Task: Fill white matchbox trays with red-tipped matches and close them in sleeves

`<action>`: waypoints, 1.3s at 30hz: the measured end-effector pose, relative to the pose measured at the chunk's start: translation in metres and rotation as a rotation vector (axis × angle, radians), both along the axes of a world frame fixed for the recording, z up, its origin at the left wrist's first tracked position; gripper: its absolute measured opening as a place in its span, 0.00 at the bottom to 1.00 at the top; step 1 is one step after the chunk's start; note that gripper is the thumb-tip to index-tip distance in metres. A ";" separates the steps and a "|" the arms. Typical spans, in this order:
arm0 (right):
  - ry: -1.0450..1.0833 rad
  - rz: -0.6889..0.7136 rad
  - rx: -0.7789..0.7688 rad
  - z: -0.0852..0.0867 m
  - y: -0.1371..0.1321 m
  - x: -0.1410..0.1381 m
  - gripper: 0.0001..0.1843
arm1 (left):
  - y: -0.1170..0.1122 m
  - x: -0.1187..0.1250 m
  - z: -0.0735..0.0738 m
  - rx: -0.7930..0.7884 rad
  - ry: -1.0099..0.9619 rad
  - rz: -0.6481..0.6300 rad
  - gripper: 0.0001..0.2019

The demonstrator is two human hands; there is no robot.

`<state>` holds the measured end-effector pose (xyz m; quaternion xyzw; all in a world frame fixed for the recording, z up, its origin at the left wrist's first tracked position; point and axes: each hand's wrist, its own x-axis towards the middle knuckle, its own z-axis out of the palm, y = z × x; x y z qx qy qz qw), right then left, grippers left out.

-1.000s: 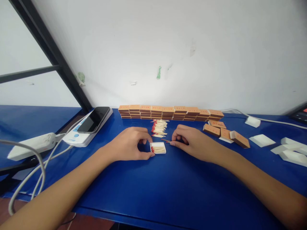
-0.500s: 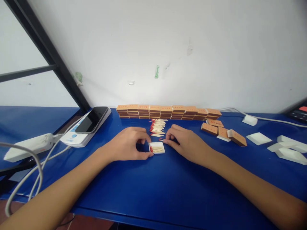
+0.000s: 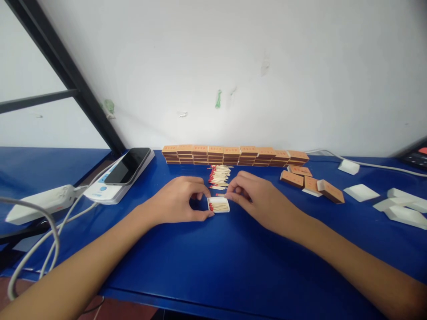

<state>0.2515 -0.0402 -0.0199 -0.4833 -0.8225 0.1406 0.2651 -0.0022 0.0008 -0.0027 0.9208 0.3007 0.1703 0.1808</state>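
A small white matchbox tray [image 3: 227, 210] lies in front of me with several red-headed matchsticks in it. My left hand [image 3: 182, 200] holds the tray's left end, thumb at the near corner and index finger at the far one. Just behind the tray, my right hand [image 3: 248, 195] pinches a match [image 3: 220, 194] between thumb and forefinger, its red head pointing left. How many matches the pinch holds is hidden by the fingers. A loose pile of matches [image 3: 220, 176] lies beyond both hands, heads mostly to the left.
Stacked matchboxes [image 3: 216, 156] form a row along the wall. To the right lie loose matchboxes [image 3: 330, 191] and empty white trays [image 3: 361, 192]. On the left are a phone [image 3: 128, 166] on a white device [image 3: 103, 191], a power strip [image 3: 43, 205] and cables.
My right hand has shifted slightly left, bringing the pinched match over the tray's far edge. My left hand and the tray have hardly moved.
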 end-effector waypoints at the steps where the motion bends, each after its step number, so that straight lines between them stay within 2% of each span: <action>1: -0.006 0.023 -0.008 0.000 -0.002 -0.003 0.07 | 0.000 0.000 0.000 -0.003 0.002 0.000 0.14; 4: 0.005 0.070 -0.027 -0.002 -0.001 -0.008 0.07 | 0.000 0.000 0.001 -0.008 0.011 0.005 0.13; 7: 0.074 0.043 0.010 -0.008 0.012 -0.004 0.08 | 0.000 0.000 0.003 -0.014 0.011 0.003 0.13; 11: 0.047 0.023 0.000 -0.018 0.027 0.000 0.05 | 0.000 -0.001 0.004 -0.023 0.006 -0.003 0.12; 16: 0.028 -0.010 -0.018 -0.023 0.029 -0.005 0.04 | 0.001 -0.001 0.003 -0.024 0.004 0.005 0.13; 22: -0.103 -0.017 -0.038 -0.020 0.026 0.000 0.05 | 0.001 -0.002 0.002 -0.016 0.011 0.013 0.13; 28: -0.083 0.016 0.041 -0.008 0.018 0.011 0.06 | 0.002 -0.002 0.003 -0.004 0.008 0.021 0.13; 34: -0.115 0.066 0.052 -0.003 0.002 0.002 0.07 | 0.000 -0.001 0.004 -0.010 0.008 0.017 0.13; 39: 0.037 0.118 -0.032 -0.006 0.004 0.000 0.07 | 0.001 -0.001 0.002 -0.011 0.003 0.014 0.13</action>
